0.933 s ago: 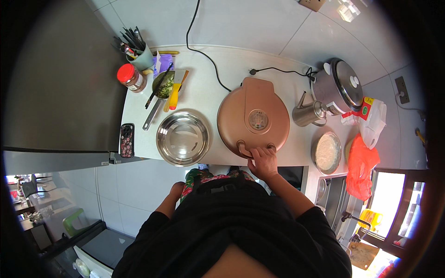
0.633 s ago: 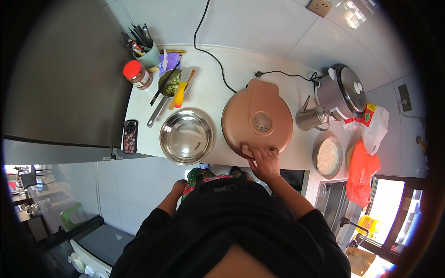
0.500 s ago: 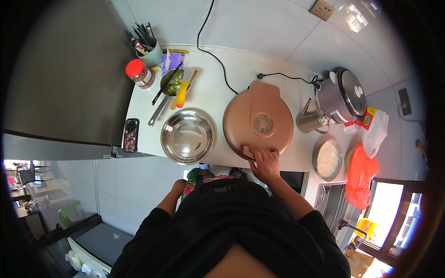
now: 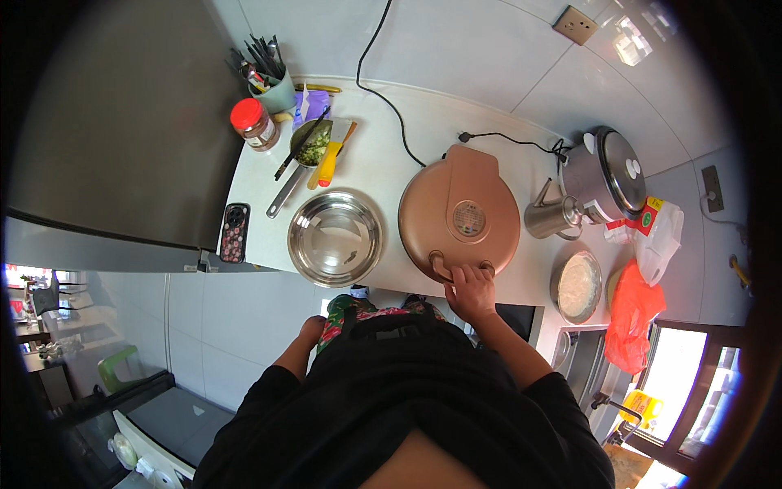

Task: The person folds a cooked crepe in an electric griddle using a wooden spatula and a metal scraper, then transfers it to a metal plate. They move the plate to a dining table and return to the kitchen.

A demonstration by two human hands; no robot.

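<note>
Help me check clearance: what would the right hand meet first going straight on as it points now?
The right hand, already on the handle, would likely meet the copper-coloured lid first, just beyond; from above, depth leaves unclear whether it would bump or skim over it.

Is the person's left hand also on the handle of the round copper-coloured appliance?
No, only the right hand is on the handle; the left hand is down beside the flowered clothing.
</note>
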